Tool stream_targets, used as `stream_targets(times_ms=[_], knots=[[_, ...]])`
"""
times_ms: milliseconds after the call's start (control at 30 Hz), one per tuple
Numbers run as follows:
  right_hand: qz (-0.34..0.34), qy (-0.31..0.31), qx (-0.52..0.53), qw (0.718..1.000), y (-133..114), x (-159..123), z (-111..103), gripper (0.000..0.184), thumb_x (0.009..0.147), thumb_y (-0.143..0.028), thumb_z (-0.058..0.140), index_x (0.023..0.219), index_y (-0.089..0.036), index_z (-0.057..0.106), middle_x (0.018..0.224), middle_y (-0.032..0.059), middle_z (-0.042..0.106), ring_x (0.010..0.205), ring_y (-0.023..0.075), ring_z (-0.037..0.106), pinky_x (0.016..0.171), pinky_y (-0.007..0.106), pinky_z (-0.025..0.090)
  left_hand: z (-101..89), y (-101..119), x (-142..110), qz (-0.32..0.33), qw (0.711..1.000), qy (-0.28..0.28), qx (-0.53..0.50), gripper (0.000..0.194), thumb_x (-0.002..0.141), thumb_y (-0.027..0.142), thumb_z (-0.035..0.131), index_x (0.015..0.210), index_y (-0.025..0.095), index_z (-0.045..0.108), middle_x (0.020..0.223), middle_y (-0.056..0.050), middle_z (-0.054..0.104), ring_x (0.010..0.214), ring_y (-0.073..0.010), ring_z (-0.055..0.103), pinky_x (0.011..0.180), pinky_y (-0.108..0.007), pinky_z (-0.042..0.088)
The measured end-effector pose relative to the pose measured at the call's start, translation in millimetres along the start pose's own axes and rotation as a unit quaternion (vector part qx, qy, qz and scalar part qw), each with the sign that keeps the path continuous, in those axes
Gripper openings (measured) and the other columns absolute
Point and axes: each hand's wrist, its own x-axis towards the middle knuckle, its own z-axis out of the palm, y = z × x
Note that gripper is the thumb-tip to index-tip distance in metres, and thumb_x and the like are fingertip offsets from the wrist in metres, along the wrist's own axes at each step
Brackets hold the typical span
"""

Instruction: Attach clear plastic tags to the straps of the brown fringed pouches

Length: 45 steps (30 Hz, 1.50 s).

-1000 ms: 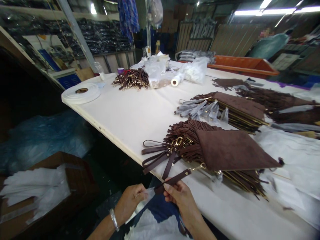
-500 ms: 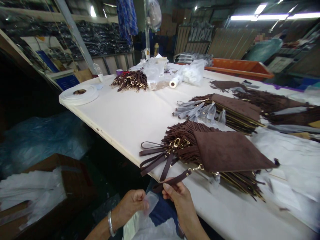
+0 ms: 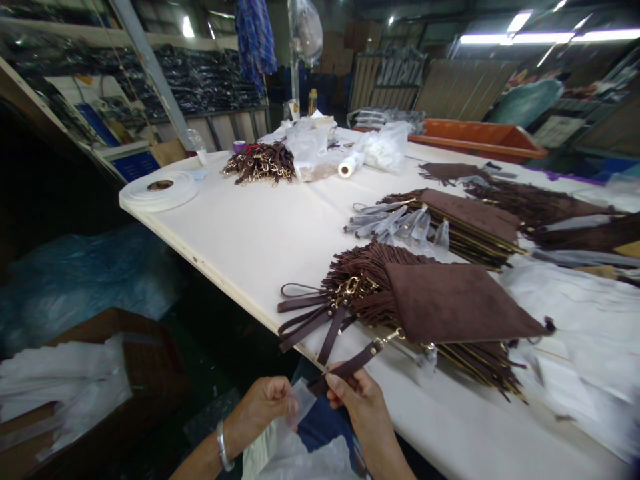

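Note:
My right hand (image 3: 356,399) pinches the end of a dark brown wrist strap (image 3: 350,365) that hangs off the table edge. The strap is clipped to the top brown suede fringed pouch (image 3: 453,303) of a stack. My left hand (image 3: 264,404), with a silver bracelet on the wrist, pinches a small clear plastic sleeve (image 3: 303,398) right at the strap's tip. Several more loose straps (image 3: 307,312) fan out from the same stack.
A second pouch stack with plastic-wrapped straps (image 3: 400,222) lies behind on the white table (image 3: 260,233). Further back are a strap pile (image 3: 260,162), plastic bags (image 3: 385,143) and a white tape roll (image 3: 160,189). A cardboard box with white sheets (image 3: 65,387) stands on the floor at left.
My left hand dropped a little with the plastic sleeve, then came back up to the strap tip. My right hand kept hold of the strap.

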Motion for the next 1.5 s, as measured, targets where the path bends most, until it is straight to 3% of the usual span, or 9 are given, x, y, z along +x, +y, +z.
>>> stream_targets(times_ms=[333, 567, 633, 733, 833, 1000, 1100, 1233, 1500], knots=[[0.006, -0.001, -0.034, 0.999, 11.5, 5.3, -2.7, 0.038, 0.064, -0.044, 0.075, 0.081, -0.015, 0.058, 0.054, -0.0031, 0.055, 0.046, 0.0092, 0.048, 0.036, 0.017, 0.032, 23.8, 2.2, 4.7, 0.023, 0.998, 0.03, 0.045, 0.041, 0.069, 0.051, 0.071, 0.076, 0.011, 0.066, 0.066, -0.007, 0.068, 0.059, -0.0171, 0.059, 0.056, -0.026, 0.04], [0.022, -0.034, -0.038, 0.998, 9.5, 3.2, -19.1, 0.042, 0.059, -0.048, 0.077, 0.075, -0.013, 0.06, 0.053, -0.0045, 0.051, 0.039, 0.0048, 0.039, 0.033, 0.016, 0.028, 44.2, 3.2, 17.5, 0.034, 0.998, -0.021, 0.054, 0.038, 0.074, 0.049, 0.066, 0.085, 0.013, 0.066, 0.074, -0.006, 0.069, 0.065, -0.017, 0.058, 0.06, -0.026, 0.041], [-0.014, 0.003, -0.031, 0.999, -1.6, 5.5, -29.3, 0.043, 0.063, -0.049, 0.075, 0.084, -0.014, 0.06, 0.062, -0.0017, 0.057, 0.043, 0.0061, 0.043, 0.033, 0.016, 0.03, 46.1, 3.5, 20.7, 0.031, 0.997, -0.021, 0.065, 0.038, 0.074, 0.051, 0.065, 0.079, 0.013, 0.065, 0.067, -0.004, 0.067, 0.059, -0.015, 0.055, 0.056, -0.025, 0.038], [-0.08, 0.123, 0.007, 0.989, -23.3, 12.8, -44.0, 0.045, 0.07, -0.049, 0.07, 0.101, -0.018, 0.057, 0.08, 0.003, 0.064, 0.049, 0.009, 0.049, 0.035, 0.018, 0.034, 43.8, 1.9, 23.7, 0.034, 0.996, -0.021, 0.083, 0.038, 0.075, 0.05, 0.064, 0.074, 0.013, 0.063, 0.063, -0.004, 0.066, 0.057, -0.0147, 0.054, 0.056, -0.025, 0.037], [-0.107, 0.171, 0.031, 0.979, -38.5, 21.3, -51.0, 0.04, 0.071, -0.047, 0.071, 0.097, -0.019, 0.059, 0.077, 0.0014, 0.063, 0.051, 0.0101, 0.051, 0.038, 0.019, 0.036, 42.7, -0.7, 26.3, 0.029, 0.995, -0.015, 0.089, 0.037, 0.076, 0.05, 0.064, 0.075, 0.013, 0.063, 0.065, -0.005, 0.067, 0.058, -0.0155, 0.055, 0.056, -0.025, 0.037], [-0.11, 0.149, 0.045, 0.982, -42.4, 25.1, -51.0, 0.029, 0.072, -0.044, 0.071, 0.08, -0.017, 0.063, 0.056, -0.0038, 0.054, 0.045, 0.0073, 0.043, 0.041, 0.019, 0.032, 63.4, 3.9, 37.2, 0.007, 0.998, 0.005, 0.063, 0.041, 0.074, 0.053, 0.065, 0.075, 0.012, 0.063, 0.062, -0.006, 0.067, 0.05, -0.0131, 0.054, 0.05, -0.023, 0.034], [-0.107, 0.126, 0.057, 0.985, -43.6, 22.2, -54.9, 0.027, 0.071, -0.041, 0.073, 0.078, -0.017, 0.065, 0.061, -0.0025, 0.056, 0.049, 0.0078, 0.045, 0.043, 0.019, 0.033, 84.7, 13.3, 47.2, 0.004, 0.999, 0.029, 0.029, 0.043, 0.07, 0.055, 0.067, 0.072, 0.012, 0.064, 0.061, -0.007, 0.067, 0.052, -0.0154, 0.058, 0.05, -0.023, 0.036], [-0.101, 0.116, 0.044, 0.987, -46.5, 18.6, -64.1, 0.026, 0.07, -0.04, 0.073, 0.073, -0.016, 0.066, 0.069, 0.0008, 0.06, 0.06, 0.0111, 0.049, 0.05, 0.021, 0.037, 108.4, 26.6, 58.5, 0.031, 0.998, 0.032, 0.035, 0.046, 0.076, 0.056, 0.059, 0.074, 0.011, 0.068, 0.068, -0.011, 0.07, 0.063, -0.0211, 0.064, 0.058, -0.027, 0.043], [-0.09, 0.104, 0.064, 0.988, -48.1, 16.5, -69.0, 0.03, 0.067, -0.045, 0.072, 0.064, -0.017, 0.06, 0.062, -0.001, 0.056, 0.056, 0.0137, 0.051, 0.05, 0.025, 0.04, 134.1, 43.5, 71.6, 0.048, 0.999, 0.007, -0.003, 0.044, 0.079, 0.052, 0.058, 0.089, 0.011, 0.071, 0.079, -0.011, 0.071, 0.074, -0.0242, 0.064, 0.076, -0.035, 0.049]])
